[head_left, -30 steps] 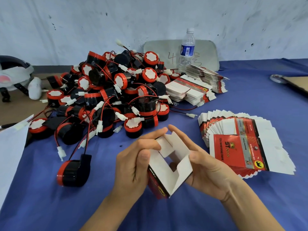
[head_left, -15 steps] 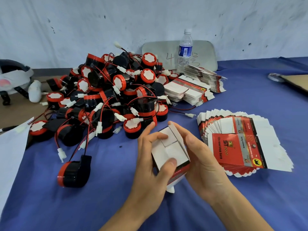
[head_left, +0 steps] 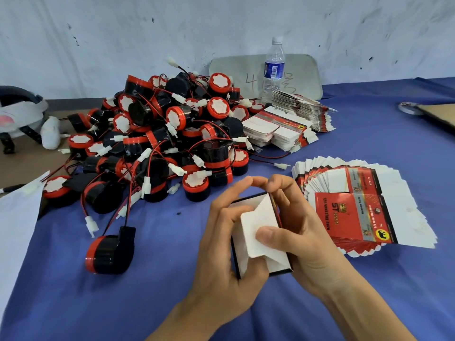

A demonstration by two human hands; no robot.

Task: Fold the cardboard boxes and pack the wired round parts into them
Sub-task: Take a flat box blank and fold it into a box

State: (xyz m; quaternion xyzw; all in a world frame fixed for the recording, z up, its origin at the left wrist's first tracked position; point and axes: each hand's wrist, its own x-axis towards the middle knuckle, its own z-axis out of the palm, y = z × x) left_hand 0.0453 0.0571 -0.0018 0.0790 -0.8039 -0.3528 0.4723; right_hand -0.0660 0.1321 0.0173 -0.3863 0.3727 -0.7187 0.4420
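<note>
Both hands are at lower ctr of the frame, wrapped round one small box (head_left: pixel 275 263). The left hand (head_left: pixel 221 244) grips its left side w/ fingers curled over the top edge. The right hand (head_left: pixel 305 232) clasps the right side, and its thumb (head_left: pixel 266 236) presses a white flap (head_left: pixel 253 220) down across the face turned up toward us. The box is off the blue cloth (head_left: pixel 369 303), held between the palms, its long axis running approx. bottom-to-top of the frame, w/ the near end shifted a touch right. Looks like one end is being closed, so prob. early for this box; nothing is packed in it that I can see. Can't tell if the far end is open, since the fingers hide it. What the next pick turns on: a lone round part (head_left: pixel 108 252) lies at lower left, well apart from the box and straight left of the left hand, below the big pile of round parts (head_left: pixel 172 143) at ctr-left. So the left hand is the nearer one; the right would have to cross over. Fanned blanks (head_left: pixel 357 212) sit just right of the right hand, and a water bottle (head_left: pixel 274 67) stands at upper ctr.
</note>
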